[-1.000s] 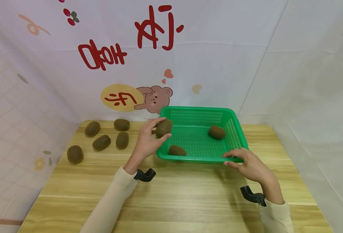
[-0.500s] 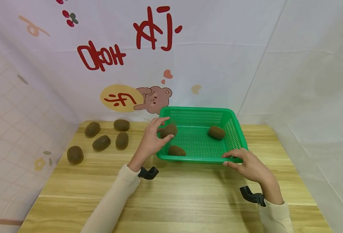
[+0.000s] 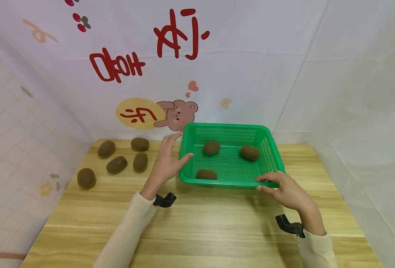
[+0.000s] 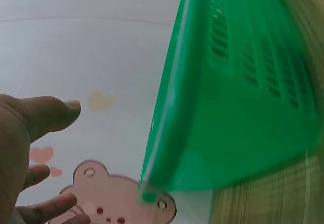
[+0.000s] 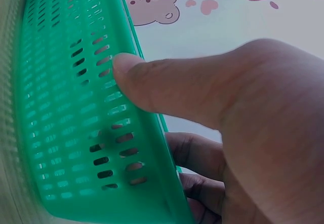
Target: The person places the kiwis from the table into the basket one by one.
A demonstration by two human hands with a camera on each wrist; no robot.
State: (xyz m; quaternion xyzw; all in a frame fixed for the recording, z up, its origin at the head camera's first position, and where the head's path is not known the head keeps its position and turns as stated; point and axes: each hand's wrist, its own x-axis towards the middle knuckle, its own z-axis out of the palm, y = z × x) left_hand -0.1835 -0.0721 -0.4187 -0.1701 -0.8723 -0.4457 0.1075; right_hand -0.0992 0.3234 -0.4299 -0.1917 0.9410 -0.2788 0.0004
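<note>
A green mesh basket (image 3: 266, 149) stands on the wooden table with three brown kiwis in it: one near the back (image 3: 211, 147), one at the right (image 3: 249, 152), one by the front wall (image 3: 206, 174). My left hand (image 3: 180, 147) hovers just outside the basket's left rim with fingers spread, holding nothing; in the left wrist view the left hand (image 4: 30, 133) is beside the basket (image 4: 228, 107). My right hand (image 3: 264, 183) grips the basket's front right rim; in the right wrist view the thumb (image 5: 152, 82) presses on the basket wall (image 5: 66, 122) with fingers curled under.
Several more kiwis lie on the table's left part, among them one at the far left (image 3: 86, 177), one at the back (image 3: 140, 143) and one nearest my left hand (image 3: 140, 161). White printed cloth walls close in the table (image 3: 197, 223) at the back and sides.
My left hand carried a kiwi over the basket's left rim and let go; the kiwi now lies near the basket's back, and the hand has drawn back left. The right hand kept its grip.
</note>
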